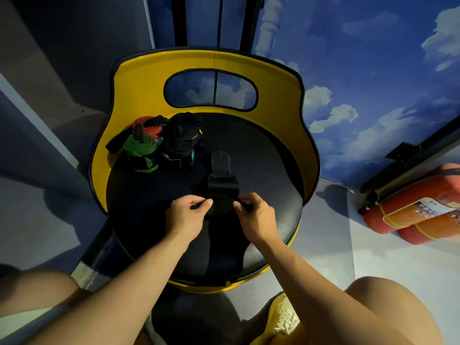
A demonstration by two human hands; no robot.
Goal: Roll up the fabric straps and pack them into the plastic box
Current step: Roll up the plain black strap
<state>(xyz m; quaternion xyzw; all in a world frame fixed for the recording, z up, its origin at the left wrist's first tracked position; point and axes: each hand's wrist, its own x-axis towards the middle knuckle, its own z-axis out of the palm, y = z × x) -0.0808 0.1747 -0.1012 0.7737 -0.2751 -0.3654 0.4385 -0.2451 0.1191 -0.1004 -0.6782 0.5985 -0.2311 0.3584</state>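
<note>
Two bare hands work a black fabric strap (222, 192) on the dark round seat (261, 155) of a yellow-backed chair (149, 70) — the left hand (185, 215) pinches its near edge between thumb and forefinger, the right hand (255, 215) curls its fingers round the opposite edge. The strap is partly rolled at the near end, and a grey, fuzzy tab (220, 161) lies flat beyond it. At the seat's back left sit a rolled green strap (139, 151), a red one (146, 124) and a heap of black straps (180, 138) — bunched close together.
</note>
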